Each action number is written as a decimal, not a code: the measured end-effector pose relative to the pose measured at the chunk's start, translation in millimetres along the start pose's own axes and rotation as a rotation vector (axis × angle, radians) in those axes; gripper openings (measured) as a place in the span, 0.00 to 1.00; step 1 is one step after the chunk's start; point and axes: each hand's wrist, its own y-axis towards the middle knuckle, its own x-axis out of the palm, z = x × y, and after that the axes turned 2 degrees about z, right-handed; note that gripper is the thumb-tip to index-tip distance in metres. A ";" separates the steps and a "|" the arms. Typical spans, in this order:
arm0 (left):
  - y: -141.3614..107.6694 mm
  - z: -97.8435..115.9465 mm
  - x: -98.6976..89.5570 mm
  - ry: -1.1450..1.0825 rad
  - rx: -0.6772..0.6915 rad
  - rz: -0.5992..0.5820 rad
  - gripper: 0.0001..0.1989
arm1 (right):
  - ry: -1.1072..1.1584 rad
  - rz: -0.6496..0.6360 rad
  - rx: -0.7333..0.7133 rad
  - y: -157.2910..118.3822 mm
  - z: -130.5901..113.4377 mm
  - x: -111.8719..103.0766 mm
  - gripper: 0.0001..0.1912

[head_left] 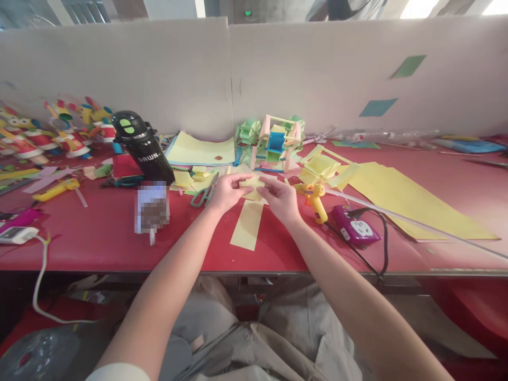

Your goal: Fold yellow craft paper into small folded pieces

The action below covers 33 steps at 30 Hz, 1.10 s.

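My left hand (230,192) and my right hand (279,197) meet over the middle of the table, both closed on a small piece of pale yellow paper (253,182). Thumbs and fingertips pinch it from either side. Below it, a yellow paper strip (246,225) lies flat on the red tabletop. Grey-handled scissors (203,194) rest beside my left hand. Just right of my right hand is a yellow glue gun (316,202). Behind my hands stands a small paper-and-stick wheel model (277,143) with blue, green and yellow folded paper.
A black bottle (145,151) stands at the left, near paper figures (67,132). A purple power socket (357,226) with a black cable sits at the right, by large yellow sheets (413,201). A second glue gun (57,189) lies far left. A white partition (166,74) closes the back.
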 end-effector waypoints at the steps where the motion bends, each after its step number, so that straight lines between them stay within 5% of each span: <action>1: 0.0 0.8 -0.3 0.011 -0.004 0.007 0.23 | -0.019 -0.002 -0.009 -0.5 -0.4 0.2 0.18; 8: 0.2 0.6 -1.4 0.107 0.017 0.043 0.20 | -0.167 -0.010 -0.125 -2.9 -3.7 -0.4 0.11; 15: 2.6 -3.6 -1.3 0.335 0.282 0.038 0.09 | -0.227 -0.007 -0.145 -1.2 -1.5 -2.6 0.10; 28: -5.3 7.5 -3.2 0.460 0.187 -0.184 0.13 | -0.220 -0.104 -0.166 -1.4 -6.6 -4.5 0.16; 33: -5.1 7.8 -3.3 0.534 0.230 -0.092 0.11 | -0.179 -0.148 -0.119 -2.1 -10.1 -1.4 0.16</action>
